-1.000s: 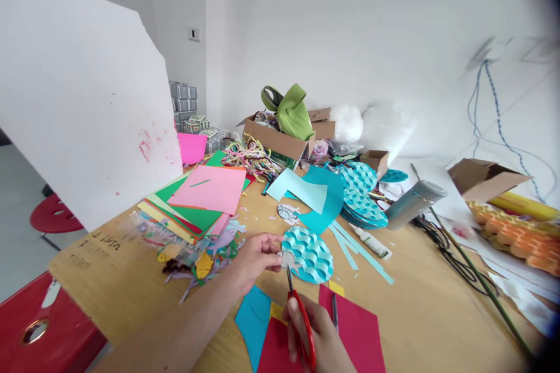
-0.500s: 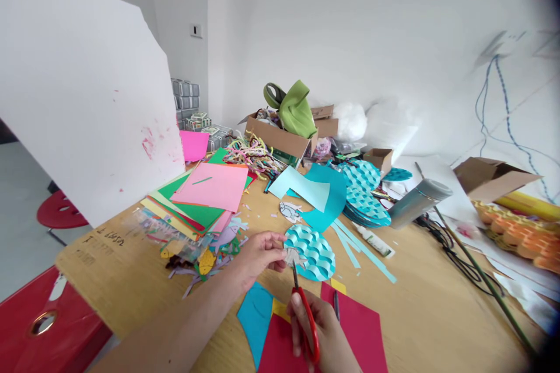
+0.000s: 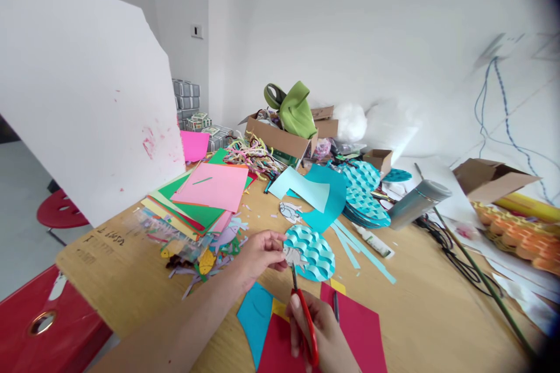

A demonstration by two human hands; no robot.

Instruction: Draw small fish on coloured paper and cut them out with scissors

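Observation:
A small white paper fish [image 3: 294,256] with drawn lines is pinched between the thumb and fingers of my left hand [image 3: 263,253]. My right hand [image 3: 315,326] is wrapped round red-handled scissors [image 3: 310,332], whose blades point up and touch the lower edge of the paper fish. Behind the fish lies a round turquoise piece with wavy scales [image 3: 315,253]. Another white fish cutout [image 3: 290,211] rests on the table above it. Under my right hand are dark red paper [image 3: 365,329] and a blue paper piece [image 3: 255,317].
Coloured paper sheets [image 3: 219,185] and scraps lie to the left on the wooden table [image 3: 420,315]. Further right are a glue bottle [image 3: 373,240], a grey cylinder [image 3: 415,204] and a long stick. Cardboard boxes [image 3: 277,137] stand at the back; a red stool [image 3: 48,326] is lower left.
The paper fish has turned slightly in my left hand and shows more of its face. My right hand and the scissors have shifted very little.

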